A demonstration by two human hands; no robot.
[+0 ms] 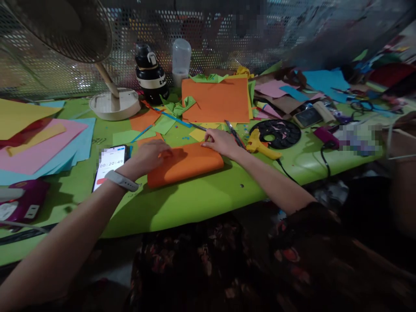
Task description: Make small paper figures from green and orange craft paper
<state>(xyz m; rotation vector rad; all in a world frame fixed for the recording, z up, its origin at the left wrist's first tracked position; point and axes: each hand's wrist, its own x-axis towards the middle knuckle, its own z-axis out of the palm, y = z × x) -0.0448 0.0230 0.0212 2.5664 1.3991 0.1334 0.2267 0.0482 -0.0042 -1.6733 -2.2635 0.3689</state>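
A folded orange sheet (188,164) lies near the front edge of the green table, its folded side curving toward me. My left hand (151,155) rests on its left part, fingers bent over the far edge; the fingertips are partly hidden. At the sheet's far right edge is my right hand (218,141), its fingers closed around the end of a thin dark stick-like tool (198,127) that points to the left. Behind lies a flat stack topped by an orange sheet (216,99).
A yellow glue gun (261,146) and a black round tray (276,133) lie to the right, a cutter (234,133) beside them. At left are a phone (111,164), coloured sheets (48,143) and a fan base (115,105). A person's arm (403,138) shows far right.
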